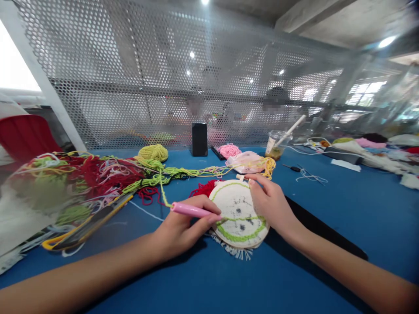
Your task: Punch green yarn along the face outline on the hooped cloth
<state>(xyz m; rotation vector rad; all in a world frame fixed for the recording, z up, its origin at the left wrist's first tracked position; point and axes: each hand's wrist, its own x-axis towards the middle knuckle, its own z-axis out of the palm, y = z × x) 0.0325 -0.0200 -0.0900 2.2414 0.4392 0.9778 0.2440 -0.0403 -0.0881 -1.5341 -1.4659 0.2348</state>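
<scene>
A round hoop (234, 200) with white cloth lies tilted above the blue table, green yarn stitched along its edge and in a line across its middle. Dark drawn marks show on the cloth. My left hand (186, 226) is closed round a pink punch tool (190, 210), its tip at the cloth near the green line. Green yarn (163, 192) runs into the tool's back end. My right hand (273, 205) grips the hoop's upper right rim, thumb over the front. White fringe hangs below the hoop.
Tangled red and green yarn (94, 172) and scissors (94, 222) lie at left. Behind are a yellow-green ball (153, 153), a phone (199, 139), pink yarn (229, 151) and a cup with a straw (276, 146). A perforated screen (163, 87) stands at the back.
</scene>
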